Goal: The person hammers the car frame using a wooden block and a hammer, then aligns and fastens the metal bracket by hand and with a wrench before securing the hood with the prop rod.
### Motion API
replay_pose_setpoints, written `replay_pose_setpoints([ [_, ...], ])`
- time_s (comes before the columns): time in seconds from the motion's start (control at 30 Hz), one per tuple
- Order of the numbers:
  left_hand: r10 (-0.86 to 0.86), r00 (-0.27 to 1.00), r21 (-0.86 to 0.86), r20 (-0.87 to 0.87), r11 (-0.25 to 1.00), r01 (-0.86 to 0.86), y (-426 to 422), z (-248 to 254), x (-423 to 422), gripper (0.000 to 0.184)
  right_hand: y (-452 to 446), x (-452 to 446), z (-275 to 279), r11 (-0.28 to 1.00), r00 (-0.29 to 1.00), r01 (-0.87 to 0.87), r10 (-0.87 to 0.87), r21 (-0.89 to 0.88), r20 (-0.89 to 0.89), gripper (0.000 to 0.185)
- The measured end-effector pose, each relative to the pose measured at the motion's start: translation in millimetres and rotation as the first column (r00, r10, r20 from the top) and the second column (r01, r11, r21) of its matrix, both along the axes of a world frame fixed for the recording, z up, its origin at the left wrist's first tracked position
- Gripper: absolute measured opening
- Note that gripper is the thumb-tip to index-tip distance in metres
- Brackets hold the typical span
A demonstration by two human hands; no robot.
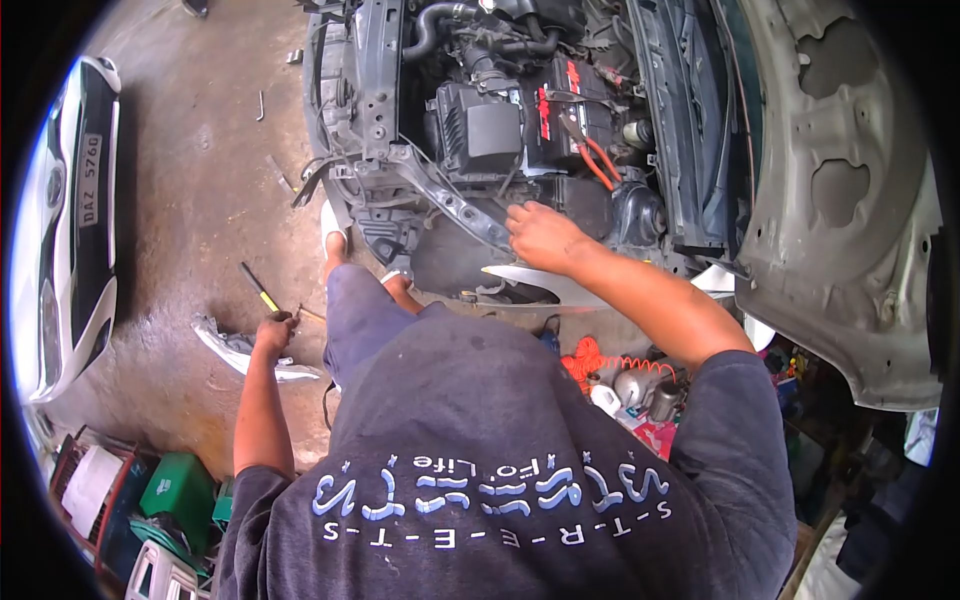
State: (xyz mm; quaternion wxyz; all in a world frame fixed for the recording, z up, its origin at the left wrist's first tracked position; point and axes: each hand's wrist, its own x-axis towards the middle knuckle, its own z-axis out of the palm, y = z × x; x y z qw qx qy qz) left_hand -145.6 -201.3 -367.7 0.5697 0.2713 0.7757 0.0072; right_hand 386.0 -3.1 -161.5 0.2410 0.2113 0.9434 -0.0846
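Observation:
My left hand (275,331), low at the left, is closed around a tool with a black and yellow handle (262,288); its other end is hidden by my fingers. Below that hand a headlight unit (235,352) lies on the floor. My right hand (545,236) is closed, fingers curled, over the front corner of the engine bay beside a grey metal rail (455,203). Whatever the curled fingers hold, if anything, does not show. Beyond it, pliers with orange handles (598,160) lie against the car battery (575,105).
The raised hood (850,190) stands at the right. A white car (75,230) is parked at the left. A coiled orange air hose (590,362) lies near bottles and cans below the fender (560,285). A green container (175,490) stands at lower left. Small tools lie on the floor.

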Motion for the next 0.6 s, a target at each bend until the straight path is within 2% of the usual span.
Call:
replay_pose_setpoints([
  [0.07, -0.02, 1.0, -0.003, -0.011, 1.0, 0.02, 0.2, -1.8, -2.1, 0.042, 11.7, 2.5, -3.7, 0.999, 0.999, -0.025, 0.026, -0.026, 0.024, 0.017],
  [0.17, -0.008, 1.0, -0.035, 0.006, 0.999, 0.008, 2.9, -3.9, -4.8, 0.044, 27.3, 8.3, -3.4, 0.994, 0.991, 0.037, -0.023, -0.1, 0.132, 0.018],
  [0.27, -0.015, 1.0, 0.025, 0.009, 1.0, 0.015, 0.9, -11.2, -7.4, 0.043, 25.0, 4.6, -5.0, 0.997, 0.99, 0.0, 0.011, -0.079, 0.14, 0.017],
  [0.37, -0.023, 0.999, 0.018, 0.04, 1.0, 0.022, 0.3, -11.8, -3.7, 0.035, 19.6, -9.7, -9.9, 0.99, 0.973, -0.009, 0.04, -0.138, 0.227, 0.018],
  [0.43, 0.023, 1.0, -0.04, 0.013, 0.999, -0.023, -0.7, -10.6, 1.0, 0.038, 13.5, -18.4, -11.1, 0.992, 0.978, -0.015, 0.041, -0.126, 0.207, 0.018],
  [0.5, 0.013, 1.0, -0.028, 0.015, 1.0, -0.012, -2.7, -7.6, 4.6, 0.038, 10.6, -18.6, -9.8, 0.993, 0.982, -0.015, 0.037, -0.118, 0.187, 0.018],
  [0.57, -0.003, 1.0, -0.017, 0.023, 1.0, 0.003, -3.1, -4.5, 7.9, 0.038, 9.7, -10.2, -5.7, 0.99, 0.995, -0.095, 0.099, -0.107, 0.03, 0.019],
  [0.6, 0.006, 1.0, -0.023, 0.028, 1.0, -0.006, -4.3, -4.8, 9.0, 0.038, 10.2, -8.2, -4.9, 0.99, 0.995, -0.093, 0.097, -0.109, 0.033, 0.019],
])
